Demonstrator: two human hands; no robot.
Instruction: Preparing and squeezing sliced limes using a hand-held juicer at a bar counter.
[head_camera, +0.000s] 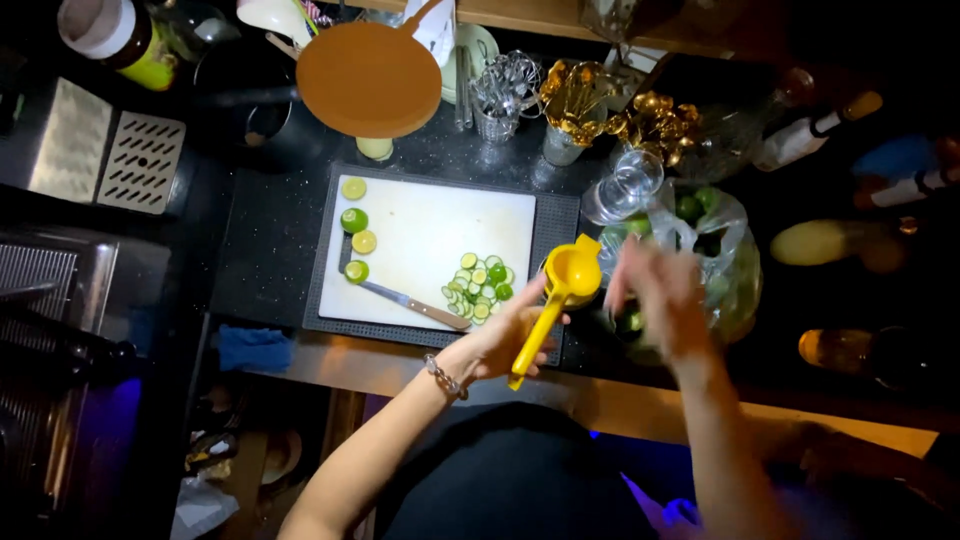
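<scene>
1. The yellow citrus squeezer (566, 283) is in my left hand (500, 340), grip closed around its long handle, cup end raised over the right edge of the white cutting board (430, 235) and dark mat.
2. My right hand (660, 295) is blurred beside the squeezer cup, over the clear plastic bag of limes (715, 250). It seems to pinch something small and dark green, but I cannot tell whether that grip is closed on it.
3. As I judge it, the cutting looks done: a heap of lime slices (478, 288) lies on the board, with lime halves (355, 230) lined along its left edge. The squeezer cup looks empty, so pressing seems yet to start.
4. A knife (405, 298) lies on the board, between the halves and the slices.
5. Further out on the dark surface (270, 240): an overturned glass (625, 188), cups of gold and silver bar tools, a round wooden board (368, 80). Bottles crowd the right.
</scene>
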